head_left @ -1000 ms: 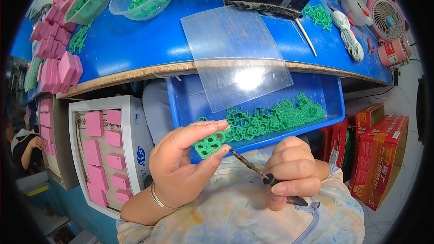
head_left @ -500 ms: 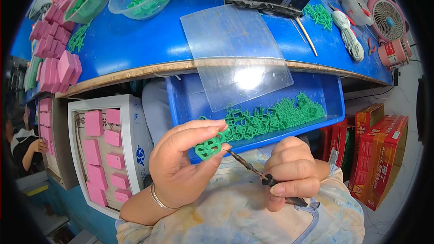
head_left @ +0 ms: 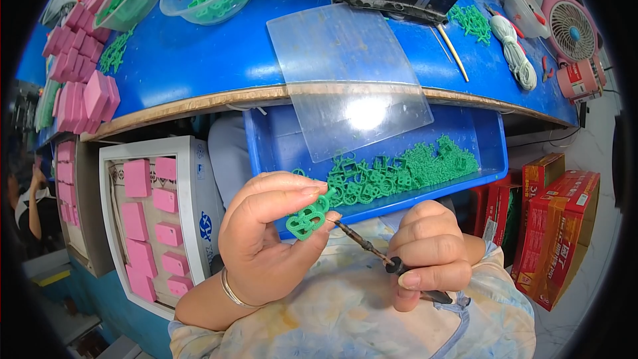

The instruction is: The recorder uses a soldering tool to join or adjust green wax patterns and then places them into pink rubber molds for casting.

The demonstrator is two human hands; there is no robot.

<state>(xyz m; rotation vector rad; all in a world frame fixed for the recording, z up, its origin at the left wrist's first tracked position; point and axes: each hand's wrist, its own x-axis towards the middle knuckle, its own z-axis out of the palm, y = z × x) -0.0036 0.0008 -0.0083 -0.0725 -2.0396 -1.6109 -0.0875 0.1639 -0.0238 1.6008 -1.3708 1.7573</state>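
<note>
Two hands I watch from here: the left hand (head_left: 262, 233) pinches a green openwork piece (head_left: 306, 223) between thumb and fingers, by the blue tray's (head_left: 412, 201) near-left corner; the right hand (head_left: 432, 246) is wrapped around what looks like a soldering iron (head_left: 359, 237).

A glossy blue table (head_left: 199, 63) carries a flat clear plastic sheet (head_left: 332, 46), a round clear plastic bowl (head_left: 174, 2) left of that sheet, and a looped white cord (head_left: 513, 52) right of it.

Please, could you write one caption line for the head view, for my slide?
The left hand holds a green openwork piece while the right hand grips a slim pen-like tool.
</note>
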